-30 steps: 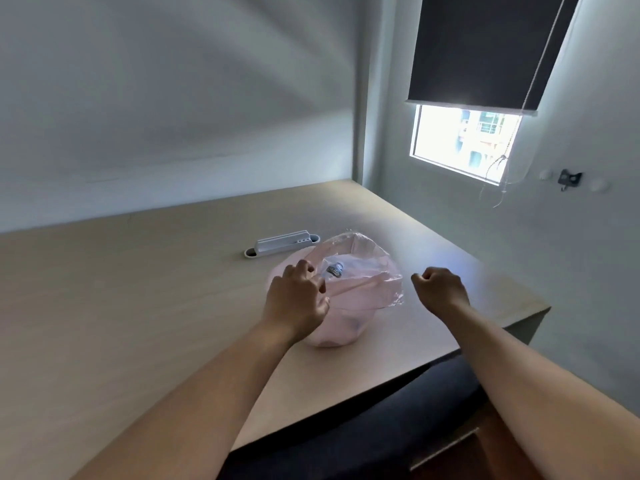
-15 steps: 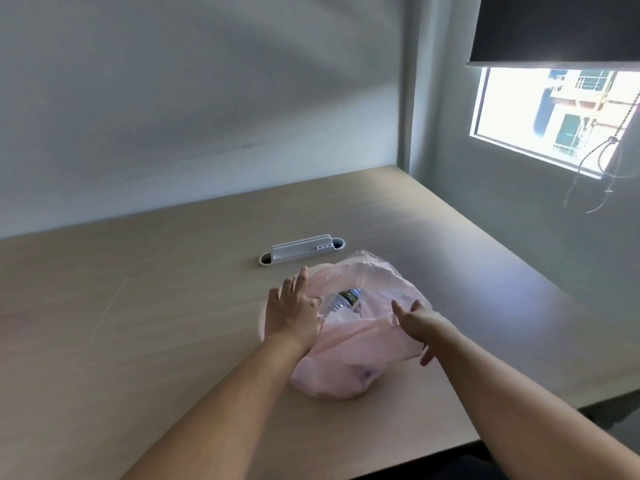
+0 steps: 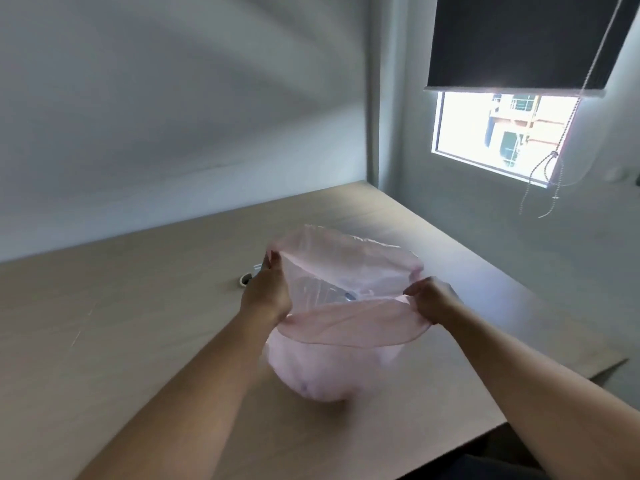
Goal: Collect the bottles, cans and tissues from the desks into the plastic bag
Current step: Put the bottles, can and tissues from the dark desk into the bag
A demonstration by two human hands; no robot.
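The left hand [image 3: 266, 296] and right hand [image 3: 433, 303] now grip the pink plastic bag [image 3: 332, 368] at its rim, newly stretched wide, bottle [image 3: 349, 296] inside; judged ready for further items.

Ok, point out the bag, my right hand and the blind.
bag [image 3: 346, 328]: head view, near rim fold.
right hand [image 3: 434, 301]: head view, back of hand.
blind [image 3: 519, 39]: head view, middle of dark fabric.

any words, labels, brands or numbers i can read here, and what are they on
No text here can be read.
Bottle inside the plastic bag, whose rim the left hand and right hand grip: a small dark patch, perhaps a label, too blurred to read.
Desk, cable port, blind: no writing shows.
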